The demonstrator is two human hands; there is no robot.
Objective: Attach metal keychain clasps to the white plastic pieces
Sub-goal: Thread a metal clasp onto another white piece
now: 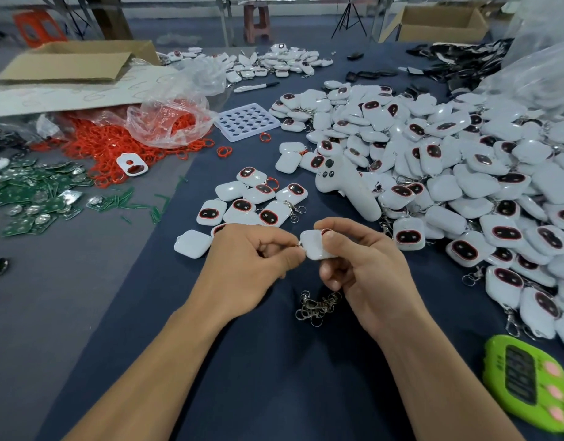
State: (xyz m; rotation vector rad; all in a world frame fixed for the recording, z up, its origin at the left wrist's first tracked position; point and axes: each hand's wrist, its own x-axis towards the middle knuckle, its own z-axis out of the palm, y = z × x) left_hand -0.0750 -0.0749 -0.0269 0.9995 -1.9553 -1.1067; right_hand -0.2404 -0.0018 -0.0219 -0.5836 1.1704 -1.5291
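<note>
- Two hands meet low in the middle of the view, fingertips almost touching.
- The right hand (363, 259) grips a white piece (315, 248), thumb on top and fingers curled beneath. This probably steadies it with its left corner turned toward the other hand.
- The left hand (252, 259) pinches a clasp (295, 246) against that corner. Only a sliver of metal shows between the fingertips, so whether it is already hooked on cannot be told.
- Spare clasps (317, 305) lie tangled on the blue cloth (274, 377) just under the hands, likely kept there for a quick reach.
- A small group (258, 198) of white pieces sits just beyond the left hand. At least one there has a clasp, so it may be the done pile.
- A large heap (465, 186) of pieces spreads to the right, a few with clasps, and a white controller (344, 186) rests on its near edge.
- A green timer (529, 380) lies at the near right.
- Far left are red rings (115, 144) spilling from a bag (169, 119), green boards (35, 192), a tray (245, 120) and a box (77, 62), all apart from this step.
</note>
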